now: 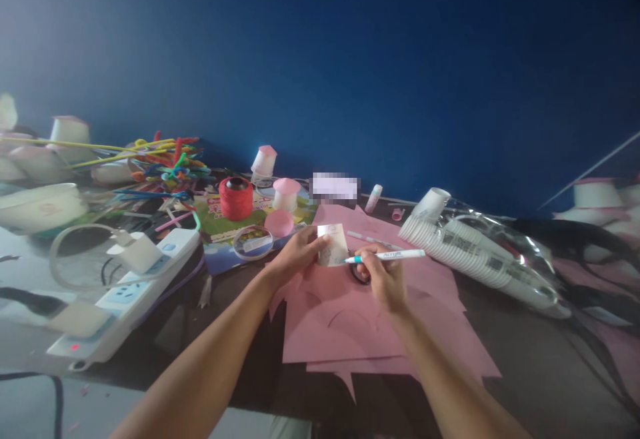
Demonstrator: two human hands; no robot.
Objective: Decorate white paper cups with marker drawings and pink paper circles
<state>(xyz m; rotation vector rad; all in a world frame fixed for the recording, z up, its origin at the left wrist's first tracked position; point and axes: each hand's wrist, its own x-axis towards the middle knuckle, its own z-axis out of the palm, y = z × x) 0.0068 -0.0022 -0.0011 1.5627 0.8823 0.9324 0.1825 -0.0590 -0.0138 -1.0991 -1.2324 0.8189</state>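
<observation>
White acrylic marker [407, 254] in my right hand [384, 276], fingers pinched round its barrel, tip at the lower edge of the paper cup [334, 239]; contact I can't tell from here! Over the pink paper sheets [325, 342], my left hand [301, 250] clasps the cup, thumb across its side, apparently bracing it.

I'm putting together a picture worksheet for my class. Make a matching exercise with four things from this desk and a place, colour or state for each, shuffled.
Things:
1. Marker
2. Thread
3. Cup stack
4. Power strip

Descriptions:
A. Bright red
B. Long and white, on the left side of the picture
C. Nested together, on the right side of the picture
D. Held in the right hand

Right pairs: 1-D, 2-A, 3-C, 4-B
</observation>
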